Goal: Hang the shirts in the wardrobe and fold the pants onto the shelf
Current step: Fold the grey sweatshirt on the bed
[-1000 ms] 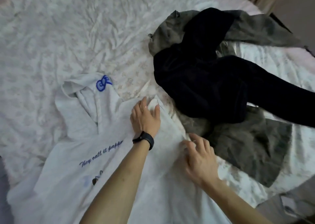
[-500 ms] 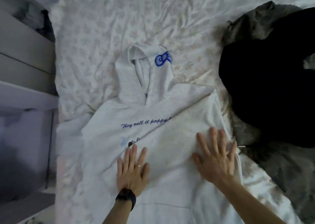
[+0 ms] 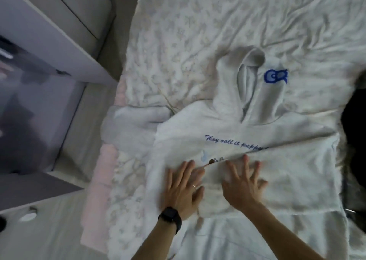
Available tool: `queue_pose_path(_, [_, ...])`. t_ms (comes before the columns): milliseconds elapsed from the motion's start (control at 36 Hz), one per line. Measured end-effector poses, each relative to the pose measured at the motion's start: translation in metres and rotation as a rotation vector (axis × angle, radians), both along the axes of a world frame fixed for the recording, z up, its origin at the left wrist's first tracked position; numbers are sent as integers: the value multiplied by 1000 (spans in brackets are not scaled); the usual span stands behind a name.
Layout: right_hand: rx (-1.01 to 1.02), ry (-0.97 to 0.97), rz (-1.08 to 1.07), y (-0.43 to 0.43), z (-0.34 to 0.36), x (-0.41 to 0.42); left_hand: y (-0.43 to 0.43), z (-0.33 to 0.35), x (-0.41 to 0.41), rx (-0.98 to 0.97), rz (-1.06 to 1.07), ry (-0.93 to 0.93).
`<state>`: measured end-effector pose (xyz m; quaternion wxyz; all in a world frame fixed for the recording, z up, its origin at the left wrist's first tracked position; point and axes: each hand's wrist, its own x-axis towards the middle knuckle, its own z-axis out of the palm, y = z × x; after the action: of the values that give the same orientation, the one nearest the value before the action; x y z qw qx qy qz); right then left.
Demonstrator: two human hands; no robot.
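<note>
Hands lie flat, fingers spread, holding nothing: left hand (image 3: 183, 188) and right hand (image 3: 242, 186) press side by side on the chest of a white hooded sweatshirt with blue script lettering (image 3: 277, 160). It lies face up on the wrinkled floral bedsheet (image 3: 198, 32), hood away from the person.

A home bedroom. A bed (image 3: 198, 32) with a rumpled white sheet (faint floral print) fills most of the view, a pink mattress edge (image 3: 108, 160) showing at its side. A white hoodie (image 3: 247, 125) lies spread on it. A white wardrobe (image 3: 49, 32) stands just beside, on pale floor (image 3: 59, 236).
</note>
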<state>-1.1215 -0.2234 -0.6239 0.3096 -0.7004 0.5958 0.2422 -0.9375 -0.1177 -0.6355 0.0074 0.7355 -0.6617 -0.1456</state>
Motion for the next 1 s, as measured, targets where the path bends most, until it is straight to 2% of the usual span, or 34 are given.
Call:
queue_pose_path(83, [-78,-68,-29,-16,27,41,-3,17,49,-24,235,63])
queue_pose_path(167, [-283,-251,34,-41,50,104,-20,29,119,-67,579,146])
queue_pose_path(278, [-381,-397,121,-72,63,205,-39,31,208,-106,1111,349])
queue_pose_path(333, [-379,-449,167,-81,60,256,-43,24,255,-40,1387,491])
queue_pose_path(361, [-349,-453,193,-85,58,276,-45,20,273,33,1455,546])
queue_pose_path(472, [-204,-354,338,-98,40,352,-43,1,335,385,1376,661])
queue_pose_path(583, [-100,-236,424,-97,16,411,-40,-21,376,463,1410,764])
queue_pose_path(694, [-76,-128,428,-100,-2,458,-42,-51,404,290,1533,1160])
queue_pose_path(778, [-114,-131,425,-110,-9,488,-46,-66,422,166,1530,1289])
queue_pose_path(889, [0,-172,330,-112,-21,532,-43,-84,444,-8,1604,1376])
queue_pose_path(1000, [99,-207,315,-109,-24,559,-38,-77,459,-183,1668,1652])
